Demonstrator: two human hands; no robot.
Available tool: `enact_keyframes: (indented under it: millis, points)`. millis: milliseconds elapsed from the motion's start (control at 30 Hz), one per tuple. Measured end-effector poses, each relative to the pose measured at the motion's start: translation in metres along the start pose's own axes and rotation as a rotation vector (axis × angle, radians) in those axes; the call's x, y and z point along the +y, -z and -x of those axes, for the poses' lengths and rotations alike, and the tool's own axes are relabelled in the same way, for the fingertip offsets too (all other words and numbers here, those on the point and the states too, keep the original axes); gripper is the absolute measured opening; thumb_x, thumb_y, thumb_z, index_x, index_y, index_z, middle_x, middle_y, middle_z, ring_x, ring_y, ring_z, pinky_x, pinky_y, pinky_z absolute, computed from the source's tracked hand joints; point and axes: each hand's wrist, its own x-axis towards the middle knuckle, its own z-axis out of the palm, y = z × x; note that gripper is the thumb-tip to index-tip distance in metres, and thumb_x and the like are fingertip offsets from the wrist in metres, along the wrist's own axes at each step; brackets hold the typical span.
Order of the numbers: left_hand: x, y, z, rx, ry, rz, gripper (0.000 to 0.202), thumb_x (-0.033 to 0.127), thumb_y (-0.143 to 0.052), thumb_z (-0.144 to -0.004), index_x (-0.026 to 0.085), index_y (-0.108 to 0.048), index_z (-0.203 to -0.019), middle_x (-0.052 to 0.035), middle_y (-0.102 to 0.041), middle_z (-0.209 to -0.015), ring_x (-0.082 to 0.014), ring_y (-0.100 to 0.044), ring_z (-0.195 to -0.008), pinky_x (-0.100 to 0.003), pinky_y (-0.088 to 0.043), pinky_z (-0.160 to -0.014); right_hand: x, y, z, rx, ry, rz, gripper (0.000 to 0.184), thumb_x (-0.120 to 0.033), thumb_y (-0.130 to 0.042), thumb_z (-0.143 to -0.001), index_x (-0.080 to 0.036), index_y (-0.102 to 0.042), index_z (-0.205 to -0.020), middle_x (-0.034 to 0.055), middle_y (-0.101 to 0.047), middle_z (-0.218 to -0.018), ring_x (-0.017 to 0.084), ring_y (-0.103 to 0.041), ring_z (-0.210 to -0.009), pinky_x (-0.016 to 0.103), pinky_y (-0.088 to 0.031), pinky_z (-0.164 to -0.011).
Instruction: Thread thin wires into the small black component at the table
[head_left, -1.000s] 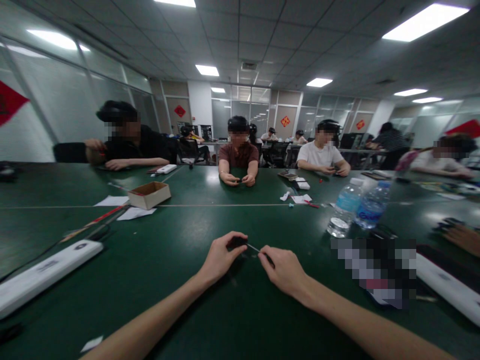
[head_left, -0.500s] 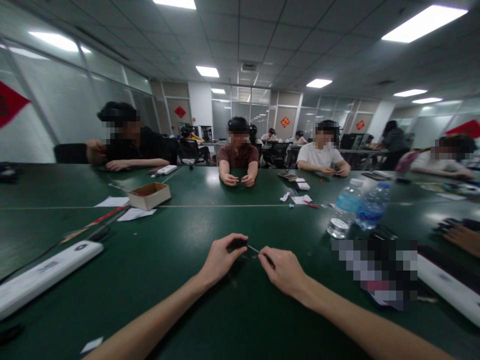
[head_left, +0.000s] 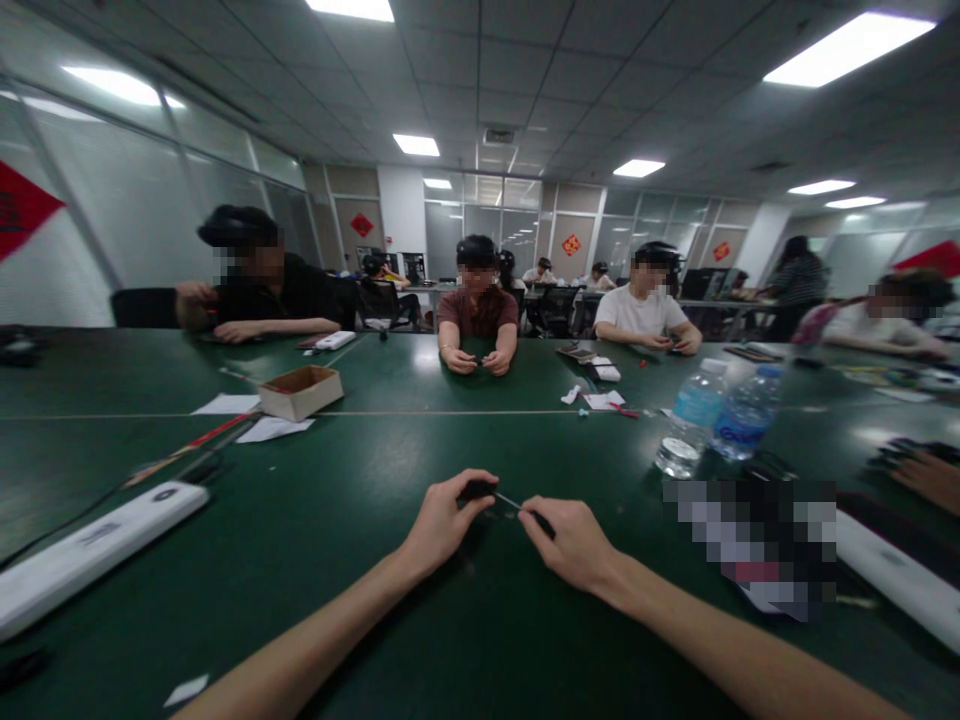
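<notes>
My left hand (head_left: pixel 444 520) is closed around a small black piece (head_left: pixel 477 489), held between thumb and fingers just above the green table. A thin, pale metal shaft (head_left: pixel 508 499) bridges the gap between my two hands. Its right end is pinched in the fingertips of my right hand (head_left: pixel 571 540), where something dark shows under the curled fingers. Whether the shaft and the black piece are one tool or two parts I cannot tell.
Two water bottles (head_left: pixel 690 420) stand to the right, near a blurred-out item (head_left: pixel 757 545) and a white device (head_left: pixel 896 570). At left lie a long white device (head_left: pixel 105 550) and an open cardboard box (head_left: pixel 301 393). Several people sit across the table (head_left: pixel 375 520).
Both hands keep their grip with almost no movement. The whole view has shifted very slightly.
</notes>
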Motion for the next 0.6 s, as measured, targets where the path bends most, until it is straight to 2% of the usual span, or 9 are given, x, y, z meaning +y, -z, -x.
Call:
enact_keyframes:
  millis: [200, 333, 400, 600]
  points:
    - [0.0, 0.001, 0.001, -0.009, -0.005, -0.021, 0.024, 0.021, -0.058, -0.086, 0.024, -0.062, -0.109, -0.0015, -0.066, -0.108, -0.0176, -0.06, -0.1, -0.03, -0.047, -0.09, -0.003, 0.004, 0.0, 0.013, 0.028, -0.02, 0.023, -0.028, -0.041, -0.097, -0.019, -0.062, -0.097, 0.0024, -0.065, -0.082, 0.014, -0.06, -0.07, 0.025, -0.042, -0.068]
    - [-0.006, -0.003, -0.001, -0.111, -0.003, -0.075, 0.023, 0.02, -0.059, -0.085, 0.024, -0.064, -0.107, -0.0022, -0.067, -0.104, -0.0191, -0.061, -0.097, -0.032, -0.047, -0.089, -0.011, 0.006, 0.005, -0.114, 0.218, 0.003, 0.023, -0.03, -0.044, -0.095, -0.02, -0.064, -0.092, 0.0014, -0.064, -0.076, 0.013, -0.058, -0.064, 0.023, -0.041, -0.061]
    - [-0.007, -0.005, -0.002, -0.134, -0.011, -0.092, 0.023, 0.02, -0.059, -0.084, 0.024, -0.064, -0.106, -0.0024, -0.067, -0.103, -0.0199, -0.061, -0.096, -0.032, -0.047, -0.089, -0.014, 0.007, 0.006, -0.149, 0.266, 0.015, 0.023, -0.031, -0.044, -0.094, -0.02, -0.064, -0.091, 0.0011, -0.064, -0.074, 0.013, -0.057, -0.062, 0.023, -0.04, -0.06]
    - [-0.001, -0.005, -0.002, -0.055, 0.028, -0.059, 0.021, 0.022, -0.057, -0.084, 0.022, -0.062, -0.104, -0.0039, -0.065, -0.101, -0.0193, -0.061, -0.091, -0.031, -0.048, -0.084, -0.016, 0.007, 0.003, -0.063, 0.094, -0.029, 0.024, -0.029, -0.041, -0.096, -0.019, -0.062, -0.096, 0.0023, -0.064, -0.078, 0.013, -0.057, -0.064, 0.024, -0.042, -0.062]
